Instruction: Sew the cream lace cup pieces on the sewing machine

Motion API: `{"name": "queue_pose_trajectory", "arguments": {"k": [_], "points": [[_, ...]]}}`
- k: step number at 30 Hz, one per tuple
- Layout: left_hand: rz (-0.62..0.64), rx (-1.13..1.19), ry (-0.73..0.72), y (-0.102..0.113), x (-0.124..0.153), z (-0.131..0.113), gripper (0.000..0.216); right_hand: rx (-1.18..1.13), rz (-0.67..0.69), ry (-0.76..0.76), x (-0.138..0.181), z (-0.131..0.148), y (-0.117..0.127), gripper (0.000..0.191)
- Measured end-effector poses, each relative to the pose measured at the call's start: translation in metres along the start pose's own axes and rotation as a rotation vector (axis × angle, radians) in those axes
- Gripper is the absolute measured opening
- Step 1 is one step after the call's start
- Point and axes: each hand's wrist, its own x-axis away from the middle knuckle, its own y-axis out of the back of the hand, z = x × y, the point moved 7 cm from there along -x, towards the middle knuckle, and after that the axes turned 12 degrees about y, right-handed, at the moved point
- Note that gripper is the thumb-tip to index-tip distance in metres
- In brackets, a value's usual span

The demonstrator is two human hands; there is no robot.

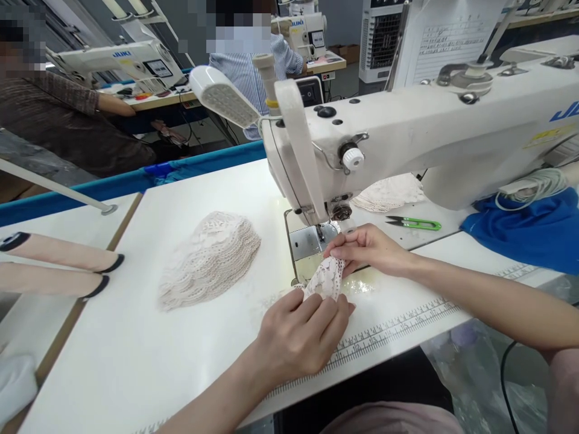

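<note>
The left hand (pixel 301 331) lay nearest, fingers pressed together and flat on the near end of the lace piece (pixel 324 278). That piece sat on the table (pixel 136 349) just in front of the sewing machine (pixel 407 132) needle. It probably handled as light, limp and easily stretched, best held at its edges. It looked cream, openwork, scalloped. Further right, the right hand (pixel 368 250) pinched its far edge. A lace stack (pixel 208 259) lay far left.

three sewing machines (pixel 407 132), one snips (pixel 414 223), two hands (pixel 298 334)
</note>
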Motion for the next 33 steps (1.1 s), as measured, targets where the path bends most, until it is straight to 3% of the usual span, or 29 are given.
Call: {"name": "queue_pose_trajectory", "arguments": {"k": [28,33], "points": [[-0.012,0.018,-0.001,-0.0022,-0.0023,-0.0017,0.004,-0.009,0.014,0.009,-0.0002,-0.0033,0.0027,0.016],[0.011,0.16,0.024,-0.0008,-0.0011,-0.0034,0.015,-0.016,0.015,0.024,-0.0004,-0.0029,0.0024,0.015]]}}
